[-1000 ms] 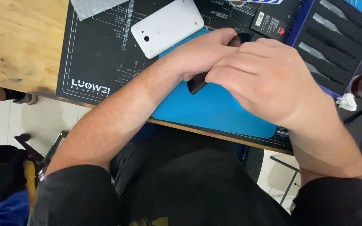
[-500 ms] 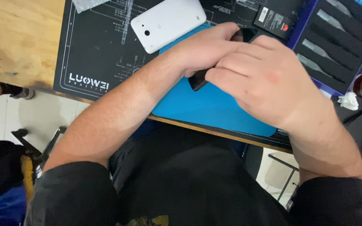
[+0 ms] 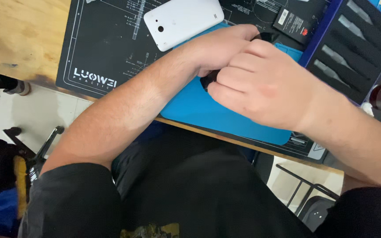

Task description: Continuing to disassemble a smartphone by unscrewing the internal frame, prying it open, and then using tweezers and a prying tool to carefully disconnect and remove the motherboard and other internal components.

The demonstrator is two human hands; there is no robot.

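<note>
— Head view: where does the work stand?

— Both hands close over a small black device (image 3: 209, 79) above the blue mat (image 3: 208, 112). The left hand (image 3: 217, 46) cups it from 11 o'clock, and the right hand (image 3: 261, 90) curls its fingers (image 3: 239, 72) tight around it. A white back cover (image 3: 182, 21) lies off at 11 o'clock and a flat black battery (image 3: 293, 23) at 1 o'clock, so opening looks done; what remains is hidden.

— Materials?

— The cover is smooth glossy plastic with rounded corners, the mat soft and matte over a printed black mat (image 3: 106, 48), on a worn wooden counter (image 3: 18, 39). Slim metal tools sit in a dark tool tray (image 3: 353, 48) at 2 o'clock.
</note>
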